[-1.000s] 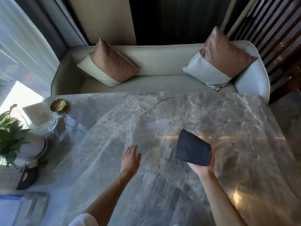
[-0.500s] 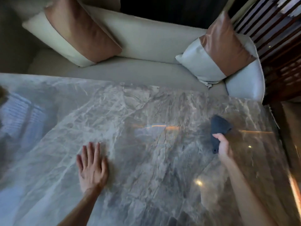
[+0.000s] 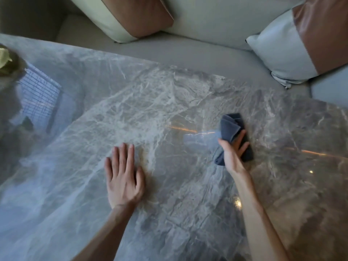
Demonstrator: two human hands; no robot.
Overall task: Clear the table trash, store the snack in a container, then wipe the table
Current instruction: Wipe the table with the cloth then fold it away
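A glossy grey marble table fills most of the view. My right hand grips a dark blue cloth, bunched and folded, and presses it onto the table right of the middle. My left hand lies flat on the marble, palm down, fingers slightly spread, holding nothing. No trash, snack or container shows on the visible part of the table.
A pale sofa runs along the table's far edge, with a brown-and-cream cushion at the back left and a brown-and-white one at the right. A greenish object sits at the table's far left edge.
The view has swung right and closer to the table. My right hand carried the cloth from in front of me to the right and set it down, bunched. My left hand has flattened on the marble.
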